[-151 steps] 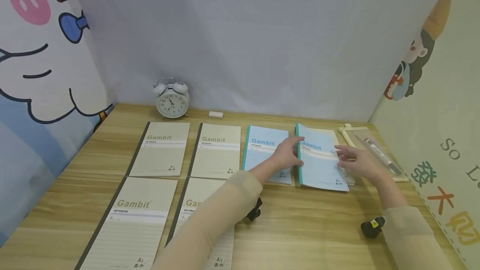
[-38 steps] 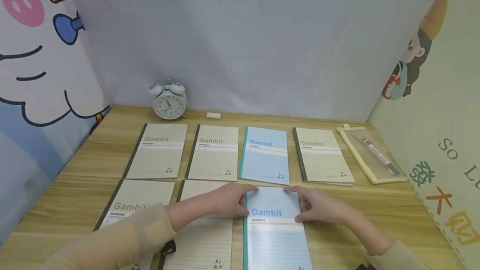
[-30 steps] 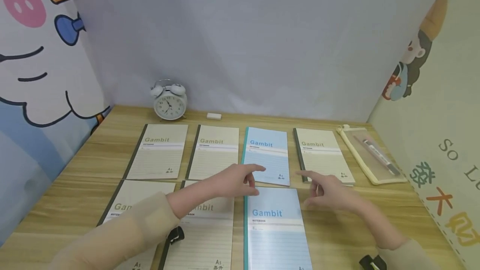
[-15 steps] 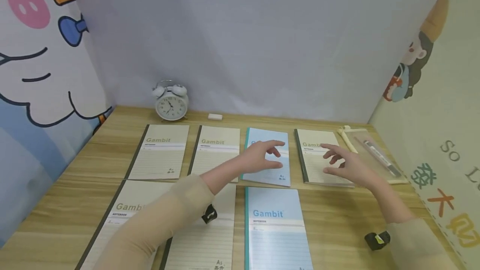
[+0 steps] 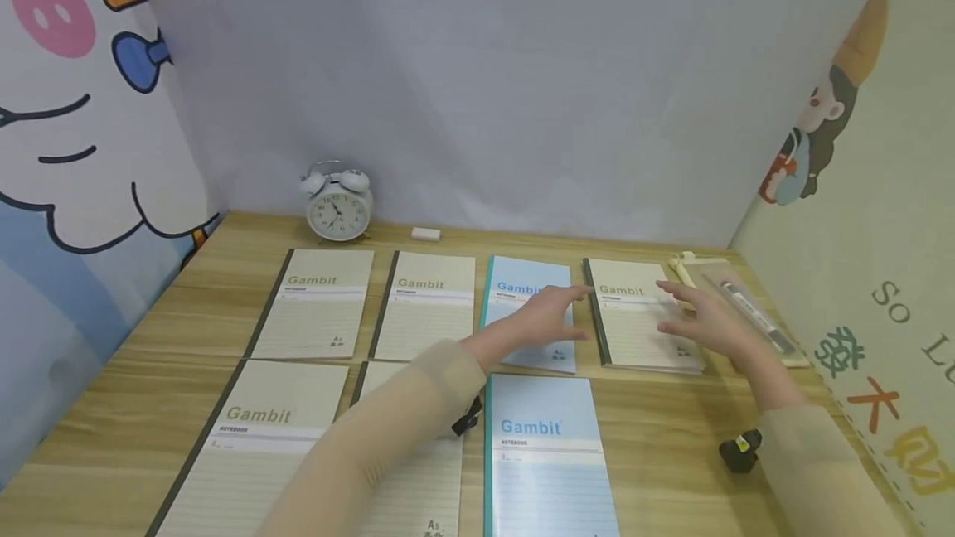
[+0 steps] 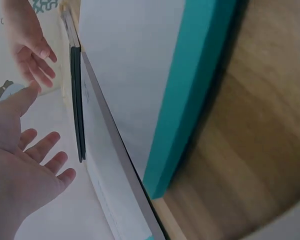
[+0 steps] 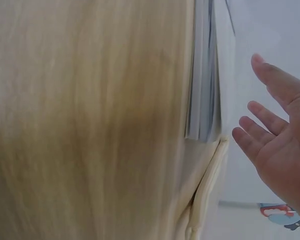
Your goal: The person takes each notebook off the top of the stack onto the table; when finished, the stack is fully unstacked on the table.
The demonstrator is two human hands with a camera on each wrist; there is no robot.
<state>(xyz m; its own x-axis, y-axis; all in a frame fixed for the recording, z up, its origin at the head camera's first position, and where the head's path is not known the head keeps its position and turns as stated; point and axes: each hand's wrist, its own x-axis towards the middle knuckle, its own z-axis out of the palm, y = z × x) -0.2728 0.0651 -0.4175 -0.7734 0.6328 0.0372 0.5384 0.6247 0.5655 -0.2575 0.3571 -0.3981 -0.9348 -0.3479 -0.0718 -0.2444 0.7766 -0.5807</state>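
Note:
At the right of the back row lies a cream Gambit notebook [image 5: 634, 321] with a dark spine; in the left wrist view two dark spines [image 6: 79, 105] show, one over the other. My left hand [image 5: 546, 317] hovers over a blue notebook [image 5: 522, 272], fingers extended toward the cream one's spine. From the other side, my right hand [image 5: 705, 321] reaches over its right edge, thumb and fingers apart. Neither hand holds anything. The right wrist view shows my right hand [image 7: 285, 135] beside the page edges [image 7: 205, 90]. Another blue notebook [image 5: 548, 479] lies flat in the front row.
More cream notebooks lie to the left: two in back [image 5: 313, 305] and two in front, one partly under my left sleeve [image 5: 388, 446]. A white alarm clock [image 5: 338, 210] and white eraser [image 5: 426, 234] stand behind. A mesh zip pouch [image 5: 783, 355] with a marker lies at the right.
The blue notebook held over the right-hand cream one went down to the front row and was let go. Both hands then moved back up and right to the cream notebook.

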